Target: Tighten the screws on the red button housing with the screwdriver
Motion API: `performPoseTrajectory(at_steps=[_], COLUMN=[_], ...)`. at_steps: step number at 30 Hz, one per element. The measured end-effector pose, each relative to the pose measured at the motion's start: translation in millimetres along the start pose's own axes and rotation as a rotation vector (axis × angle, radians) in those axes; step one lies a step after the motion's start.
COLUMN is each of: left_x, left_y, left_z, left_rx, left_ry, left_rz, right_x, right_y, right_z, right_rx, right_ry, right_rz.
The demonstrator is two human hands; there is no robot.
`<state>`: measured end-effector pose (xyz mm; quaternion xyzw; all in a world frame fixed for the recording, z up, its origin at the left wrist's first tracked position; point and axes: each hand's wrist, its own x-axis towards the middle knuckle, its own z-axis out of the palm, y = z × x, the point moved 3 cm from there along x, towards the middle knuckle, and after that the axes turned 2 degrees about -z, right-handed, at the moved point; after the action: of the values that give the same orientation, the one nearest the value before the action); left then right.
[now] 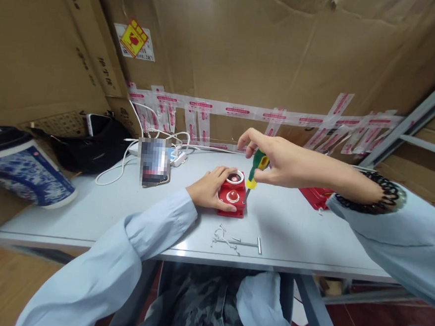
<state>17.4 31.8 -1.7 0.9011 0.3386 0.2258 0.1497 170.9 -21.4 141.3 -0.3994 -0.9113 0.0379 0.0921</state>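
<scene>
A red box-shaped device (238,188) with a white ring and a red dome on top lies on the table. My left hand (210,187) is closed around its left side, thumb along the near edge and fingers at the far edge. Above its right side, my right hand (268,154) grips a green and yellow screwdriver (257,167). The screwdriver stands nearly upright, its tip at the device's right edge. Whether the tip sits in a screw is too small to tell. Several loose screws (222,231) and a T-shaped metal tool (247,243) lie nearer me.
More red parts (314,195) lie under my right forearm. A phone (154,161), white cables (117,176) and a black bag (92,147) are at the left. A large paper cup (27,169) stands at the far left. Cardboard (247,51) walls the back; a metal frame (410,117) rises at right.
</scene>
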Motion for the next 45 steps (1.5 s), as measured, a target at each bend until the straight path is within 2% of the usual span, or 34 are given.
performPoseTrajectory(at_steps=[6,9,13,15,20,26,33,40,43,45], left_x=[0.4,0.4,0.6,0.6,0.6,0.6,-0.2,0.6,0.3,0.2], left_y=[-1.5,-1.5,-1.4,-1.7,-2.2,-0.5,-0.8,-1.7,-1.0,-0.5], left_z=[0.7,0.9,1.0,1.0,0.9,0.2,-0.2,0.4,0.2,-0.2], left_rx=[0.014,0.007,0.010,0.007,0.008,0.030,-0.005,0.024,0.016,0.022], left_ry=[-0.008,-0.004,-0.012,-0.012,-0.005,-0.018,-0.006,-0.008,-0.010,-0.010], left_rz=[-0.003,-0.003,0.005,0.003,0.000,-0.005,-0.001,-0.003,0.000,-0.006], right_x=[0.0,-0.4,0.0,0.1,-0.3,0.9,-1.7,1.3,0.7,0.0], right_y=[0.6,-1.7,-1.2,-0.5,1.0,3.7,2.3,0.7,1.6,3.3], right_z=[1.8,5.0,3.8,3.1,3.4,1.5,-1.0,0.0,1.2,1.2], right_rx=[0.012,0.066,-0.031,-0.053,0.018,-0.141,-0.015,-0.041,0.004,-0.018], right_ry=[0.116,0.066,0.079,0.064,-0.026,0.095,0.000,0.074,0.041,0.034], right_rz=[-0.057,-0.110,0.044,0.076,0.001,0.145,0.024,0.054,0.018,0.045])
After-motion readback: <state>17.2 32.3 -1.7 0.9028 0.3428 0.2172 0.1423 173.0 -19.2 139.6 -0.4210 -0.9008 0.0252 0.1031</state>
